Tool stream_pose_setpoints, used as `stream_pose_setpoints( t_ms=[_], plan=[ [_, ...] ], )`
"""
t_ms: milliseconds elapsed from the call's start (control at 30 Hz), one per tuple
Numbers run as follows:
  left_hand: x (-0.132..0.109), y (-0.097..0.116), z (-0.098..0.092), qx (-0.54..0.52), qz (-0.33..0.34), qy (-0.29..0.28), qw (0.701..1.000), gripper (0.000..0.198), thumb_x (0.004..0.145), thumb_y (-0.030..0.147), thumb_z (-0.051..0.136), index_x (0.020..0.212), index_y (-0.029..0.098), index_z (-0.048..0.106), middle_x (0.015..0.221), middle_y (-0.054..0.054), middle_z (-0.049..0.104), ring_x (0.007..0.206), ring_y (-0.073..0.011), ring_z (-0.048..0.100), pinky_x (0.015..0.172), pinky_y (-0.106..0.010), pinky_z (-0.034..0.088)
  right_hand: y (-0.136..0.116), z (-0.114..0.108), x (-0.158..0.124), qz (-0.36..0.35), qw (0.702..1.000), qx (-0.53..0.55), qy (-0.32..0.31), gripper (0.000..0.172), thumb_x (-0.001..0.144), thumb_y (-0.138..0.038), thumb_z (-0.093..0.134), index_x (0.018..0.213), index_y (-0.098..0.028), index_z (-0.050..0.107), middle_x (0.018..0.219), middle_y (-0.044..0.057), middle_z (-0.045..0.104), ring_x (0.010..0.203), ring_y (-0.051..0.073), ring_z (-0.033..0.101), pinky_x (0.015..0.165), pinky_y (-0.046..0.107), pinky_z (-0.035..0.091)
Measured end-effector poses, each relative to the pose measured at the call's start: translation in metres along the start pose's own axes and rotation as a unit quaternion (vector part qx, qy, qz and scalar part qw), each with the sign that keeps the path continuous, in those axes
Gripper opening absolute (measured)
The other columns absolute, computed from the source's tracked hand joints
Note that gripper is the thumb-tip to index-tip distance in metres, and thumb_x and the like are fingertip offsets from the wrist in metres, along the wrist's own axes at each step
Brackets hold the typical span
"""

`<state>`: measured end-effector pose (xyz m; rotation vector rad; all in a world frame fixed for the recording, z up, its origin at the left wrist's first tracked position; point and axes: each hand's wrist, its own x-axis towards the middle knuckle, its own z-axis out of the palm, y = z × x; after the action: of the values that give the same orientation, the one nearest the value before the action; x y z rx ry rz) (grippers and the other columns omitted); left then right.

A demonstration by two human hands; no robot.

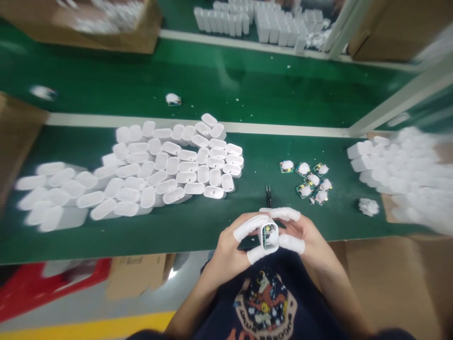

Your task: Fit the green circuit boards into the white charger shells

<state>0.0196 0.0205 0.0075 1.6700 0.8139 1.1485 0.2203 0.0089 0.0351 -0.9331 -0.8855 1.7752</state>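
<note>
A small white plastic case (269,237), a circuit board showing inside, stands between the left hand (231,250) and right hand (300,236), both grips closed around it, with white finger cots (249,226) on the fingers. Just ahead of the grip lie black tweezers (268,196) on the green table (212,236). Further ahead and left sit heaped white cases (170,165); ahead and right, small circuit boards (306,182).

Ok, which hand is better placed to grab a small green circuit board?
Right, probably: the right hand sits on the same side as the circuit boards, while the left hand is farther off; both hold the white case.
</note>
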Motion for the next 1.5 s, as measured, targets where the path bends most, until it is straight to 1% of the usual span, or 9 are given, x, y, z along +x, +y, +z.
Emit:
stream_pose_setpoints(
  t_ms=[267, 400, 500, 567, 667, 900, 1133, 1333, 1500],
  plan=[
    [0.004, 0.009, -0.002, 0.106, 0.043, -0.048, 0.992, 0.051, 0.096, 0.017, 0.074, 0.144, 0.024, 0.059, 0.130, -0.012, 0.077, 0.117, -0.0257, 0.078, 0.098, -0.034, 0.067, -0.004, 0.003, 0.002, -0.007, 0.996, -0.079, 0.027, 0.038, 0.086, -0.040, 0.088, 0.119, -0.025, 0.074, 0.124, 0.010, 0.076, 0.118, 0.025, 0.075, 0.098, 0.040, 0.065],
    [0.004, 0.006, -0.002, 0.108, 0.038, -0.021, 0.993, 0.050, 0.096, 0.017, 0.074, 0.142, 0.024, 0.059, 0.131, -0.013, 0.075, 0.117, -0.0245, 0.077, 0.096, -0.033, 0.067, -0.011, 0.003, 0.008, -0.022, 0.989, -0.144, 0.001, 0.036, 0.097, -0.045, 0.075, 0.126, -0.024, 0.071, 0.130, 0.013, 0.074, 0.120, 0.026, 0.075, 0.096, 0.040, 0.066],
    [0.003, 0.004, -0.001, 0.090, 0.016, -0.001, 0.996, 0.048, 0.095, 0.020, 0.075, 0.141, 0.024, 0.061, 0.130, -0.013, 0.074, 0.117, -0.0253, 0.077, 0.094, -0.034, 0.068, -0.011, 0.002, 0.010, -0.030, 0.989, -0.143, -0.037, 0.047, 0.092, -0.045, 0.081, 0.133, -0.026, 0.068, 0.137, 0.013, 0.072, 0.123, 0.027, 0.074, 0.102, 0.043, 0.064],
    [0.003, 0.003, -0.001, 0.091, 0.013, -0.008, 0.996, 0.047, 0.096, 0.021, 0.074, 0.141, 0.025, 0.061, 0.130, -0.013, 0.074, 0.117, -0.0263, 0.077, 0.093, -0.035, 0.069, -0.012, 0.004, 0.009, -0.023, 0.985, -0.168, -0.024, 0.052, 0.087, -0.042, 0.086, 0.134, -0.026, 0.069, 0.139, 0.013, 0.071, 0.125, 0.028, 0.073, 0.105, 0.044, 0.062],
    [0.001, 0.003, -0.001, 0.092, 0.018, -0.029, 0.995, 0.047, 0.095, 0.023, 0.075, 0.140, 0.025, 0.062, 0.128, -0.013, 0.075, 0.115, -0.0265, 0.078, 0.093, -0.034, 0.069, -0.016, 0.007, 0.006, -0.008, 0.980, -0.196, -0.014, 0.048, 0.088, -0.036, 0.086, 0.133, -0.026, 0.072, 0.136, 0.012, 0.074, 0.121, 0.028, 0.075, 0.102, 0.042, 0.064],
    [-0.003, -0.004, 0.004, 0.098, 0.020, -0.030, 0.995, 0.053, 0.094, 0.023, 0.077, 0.144, 0.025, 0.060, 0.129, -0.013, 0.075, 0.112, -0.0263, 0.079, 0.090, -0.034, 0.070, -0.018, -0.002, 0.007, 0.008, 0.980, -0.194, -0.047, 0.044, 0.094, -0.039, 0.079, 0.136, -0.028, 0.074, 0.135, 0.011, 0.077, 0.123, 0.030, 0.075, 0.105, 0.045, 0.062],
    [-0.001, -0.004, 0.004, -0.005, -0.016, -0.019, 1.000, 0.050, 0.092, 0.026, 0.081, 0.139, 0.027, 0.063, 0.130, -0.012, 0.072, 0.111, -0.0248, 0.078, 0.082, -0.028, 0.071, -0.013, -0.016, 0.006, 0.039, 0.994, -0.023, -0.098, 0.049, 0.092, -0.034, 0.083, 0.140, -0.032, 0.069, 0.145, 0.009, 0.071, 0.131, 0.027, 0.071, 0.113, 0.047, 0.055],
    [0.003, 0.001, -0.002, 0.042, 0.022, -0.048, 0.998, 0.051, 0.092, 0.023, 0.080, 0.140, 0.027, 0.062, 0.124, -0.012, 0.076, 0.110, -0.0255, 0.079, 0.083, -0.030, 0.070, -0.015, -0.005, 0.005, 0.059, 0.994, -0.071, -0.052, 0.048, 0.087, -0.035, 0.088, 0.131, -0.024, 0.071, 0.133, 0.012, 0.076, 0.117, 0.026, 0.077, 0.102, 0.043, 0.063],
    [0.001, 0.002, -0.002, 0.063, 0.020, -0.041, 0.997, 0.052, 0.093, 0.024, 0.079, 0.141, 0.027, 0.061, 0.124, -0.012, 0.076, 0.110, -0.0256, 0.078, 0.087, -0.032, 0.069, -0.016, -0.001, 0.006, 0.045, 0.992, -0.113, -0.039, 0.044, 0.090, -0.036, 0.084, 0.130, -0.024, 0.070, 0.128, 0.011, 0.077, 0.120, 0.026, 0.076, 0.103, 0.043, 0.063]
  ],
)
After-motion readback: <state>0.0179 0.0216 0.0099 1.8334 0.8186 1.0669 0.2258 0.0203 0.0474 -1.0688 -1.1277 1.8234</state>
